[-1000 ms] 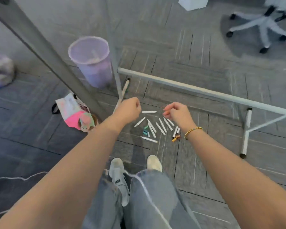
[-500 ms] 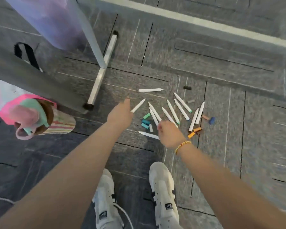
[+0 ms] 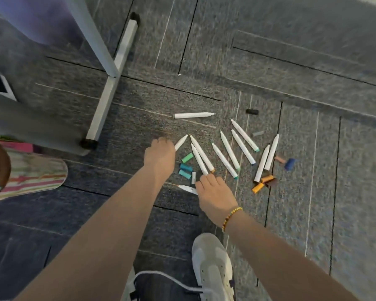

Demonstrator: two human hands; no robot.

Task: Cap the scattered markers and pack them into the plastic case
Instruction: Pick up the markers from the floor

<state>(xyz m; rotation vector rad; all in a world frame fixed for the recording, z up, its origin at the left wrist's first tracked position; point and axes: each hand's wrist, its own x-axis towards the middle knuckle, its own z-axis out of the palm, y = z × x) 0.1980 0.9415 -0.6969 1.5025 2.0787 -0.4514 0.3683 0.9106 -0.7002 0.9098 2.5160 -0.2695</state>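
Since a second ago the view has been tipped steeply down, and both hands have been lowered to the grey carpet tiles (image 3: 291, 83) at the centre of the frame. The left hand (image 3: 160, 156), held above the pile half a second earlier, is now set against the lower end of a short white marker barrel (image 3: 181, 142); its fingers are curled, but whether the barrel is actually gripped cannot be told. The right hand (image 3: 215, 193) has been brought to the lower tip of a white uncapped marker (image 3: 199, 161), fingers curled over it, with the hold equally unclear.

The remaining white uncapped markers (image 3: 237, 148) are spread in a fan right of centre, and one lone white marker (image 3: 193, 115) lies above. Loose teal and green caps (image 3: 186, 167) lie between the hands; orange caps (image 3: 262, 183) and a blue cap (image 3: 289, 164) lie further right. No plastic case is visible.

A first pick-up appears to be beginning; no marker has been capped yet, so nearly all of the task remains.
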